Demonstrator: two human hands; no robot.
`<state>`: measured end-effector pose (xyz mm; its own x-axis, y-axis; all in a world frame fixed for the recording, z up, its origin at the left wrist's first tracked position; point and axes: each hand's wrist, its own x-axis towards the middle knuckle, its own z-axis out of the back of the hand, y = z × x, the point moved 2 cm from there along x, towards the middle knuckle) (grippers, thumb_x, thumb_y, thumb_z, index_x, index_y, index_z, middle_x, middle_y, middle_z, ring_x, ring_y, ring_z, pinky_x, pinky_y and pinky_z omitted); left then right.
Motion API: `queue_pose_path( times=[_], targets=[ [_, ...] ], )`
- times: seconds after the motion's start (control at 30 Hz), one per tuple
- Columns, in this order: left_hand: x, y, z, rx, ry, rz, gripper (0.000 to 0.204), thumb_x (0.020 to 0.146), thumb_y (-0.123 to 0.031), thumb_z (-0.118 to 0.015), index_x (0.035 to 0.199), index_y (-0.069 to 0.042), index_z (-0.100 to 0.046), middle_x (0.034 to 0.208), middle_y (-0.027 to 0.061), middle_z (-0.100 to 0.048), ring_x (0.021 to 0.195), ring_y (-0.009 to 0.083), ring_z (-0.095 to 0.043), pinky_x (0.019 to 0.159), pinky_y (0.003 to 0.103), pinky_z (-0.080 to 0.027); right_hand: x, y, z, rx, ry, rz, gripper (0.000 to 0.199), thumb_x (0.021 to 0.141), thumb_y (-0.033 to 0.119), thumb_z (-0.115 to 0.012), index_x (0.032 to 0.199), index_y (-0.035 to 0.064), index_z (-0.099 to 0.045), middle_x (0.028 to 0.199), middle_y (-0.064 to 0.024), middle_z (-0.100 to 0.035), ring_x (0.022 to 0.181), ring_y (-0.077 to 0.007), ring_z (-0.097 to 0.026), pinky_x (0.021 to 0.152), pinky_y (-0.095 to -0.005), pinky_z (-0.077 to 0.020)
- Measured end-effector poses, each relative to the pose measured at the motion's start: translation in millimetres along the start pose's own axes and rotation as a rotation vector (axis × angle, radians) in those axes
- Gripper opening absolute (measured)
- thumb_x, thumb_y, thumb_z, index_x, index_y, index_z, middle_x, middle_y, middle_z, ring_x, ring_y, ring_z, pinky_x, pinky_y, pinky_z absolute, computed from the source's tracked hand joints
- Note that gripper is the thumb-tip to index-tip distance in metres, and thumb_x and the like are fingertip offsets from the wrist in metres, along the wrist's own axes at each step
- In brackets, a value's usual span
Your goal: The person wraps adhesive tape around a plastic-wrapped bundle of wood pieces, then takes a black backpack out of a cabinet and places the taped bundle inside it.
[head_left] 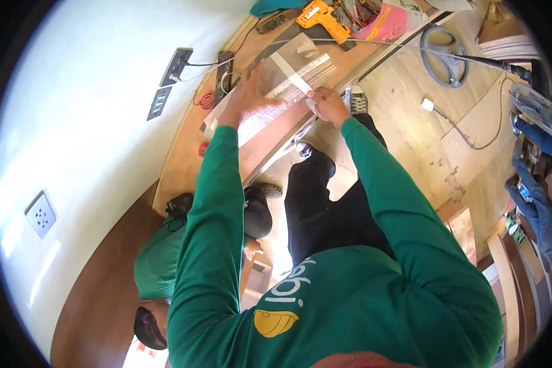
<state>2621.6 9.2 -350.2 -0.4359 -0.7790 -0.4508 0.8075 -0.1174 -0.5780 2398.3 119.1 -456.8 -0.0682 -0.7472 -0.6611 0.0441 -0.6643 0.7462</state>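
Note:
A flat, see-through plastic-wrapped bundle with shiny, ribbed contents lies on the wooden bench top. Across it runs a strip of white tape. At the strip's near end, my right hand is closed, pinching the tape; a pale round edge below the fingers looks like its roll. My left hand rests over the bundle's left part with thumb and fingers spread. Exactly what the wrap contains cannot be made out.
An orange cordless drill and a pink bag lie at the bench's far end. Wall sockets with plugged cords are at left. A co-worker in green crouches at lower left. A steering wheel and a cable lie right.

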Motion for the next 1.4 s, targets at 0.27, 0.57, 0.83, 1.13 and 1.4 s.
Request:
queue_pose_path(
  times=[0.27, 0.57, 0.83, 1.13, 1.4],
  targets=[
    [-198, 191, -60, -0.800, -0.885, 0.665, 0.077, 0.103, -0.051, -0.057, 0.155, 0.002, -0.037, 0.156, 0.0183, -0.044, 0.144, 0.0283, -0.042, 0.119, 0.038, -0.032, -1, 1, 12, -0.195, -0.236, 0.162, 0.094, 0.086, 0.039, -0.082, 0.147, -0.0140, -0.034, 0.092, -0.0240, -0.072, 0.089, -0.0354, -0.073, 0.082, -0.0414, -0.0563],
    [-167, 139, -140, -0.897, -1.024, 0.606, 0.073, 0.104, -0.057, -0.053, 0.144, 0.004, -0.048, 0.130, 0.0153, -0.061, 0.118, 0.0225, -0.058, 0.100, 0.034, -0.046, -12, 30, 15, 0.117, -0.164, 0.125, 0.115, 0.077, 0.014, -0.089, 0.161, 0.0015, -0.012, 0.099, -0.0126, -0.068, 0.079, -0.0202, -0.069, 0.059, -0.0315, -0.0574],
    [-171, 94, -129, -0.864, -1.041, 0.805, 0.082, 0.104, -0.056, -0.053, 0.152, 0.008, -0.036, 0.142, 0.0242, -0.055, 0.128, 0.0308, -0.056, 0.106, 0.040, -0.044, -20, 54, 23, 0.036, -0.211, 0.184, 0.103, 0.075, 0.015, -0.091, 0.155, 0.0021, -0.027, 0.090, -0.0067, -0.062, 0.067, -0.0149, -0.061, 0.052, -0.0304, -0.0521],
    [-222, 56, -175, -1.069, -0.709, 0.899, 0.078, 0.100, -0.052, -0.063, 0.148, 0.006, -0.040, 0.128, 0.0175, -0.062, 0.101, 0.0209, -0.063, 0.073, 0.033, -0.054, -50, 77, 57, -0.257, -0.192, 0.049, 0.093, 0.072, 0.018, -0.093, 0.146, 0.0018, -0.039, 0.090, -0.0108, -0.069, 0.075, -0.0202, -0.068, 0.065, -0.0340, -0.0550],
    [-211, 58, -176, -0.346, -0.773, 1.002, 0.105, 0.092, -0.066, -0.064, 0.155, 0.008, -0.024, 0.149, 0.0300, -0.044, 0.133, 0.0404, -0.046, 0.111, 0.049, -0.038, -33, 67, 54, -0.343, -0.161, 0.082, 0.104, 0.073, 0.025, -0.090, 0.152, -0.0044, -0.031, 0.106, -0.0230, -0.071, 0.099, -0.0364, -0.071, 0.087, -0.0426, -0.0547]
  ],
)
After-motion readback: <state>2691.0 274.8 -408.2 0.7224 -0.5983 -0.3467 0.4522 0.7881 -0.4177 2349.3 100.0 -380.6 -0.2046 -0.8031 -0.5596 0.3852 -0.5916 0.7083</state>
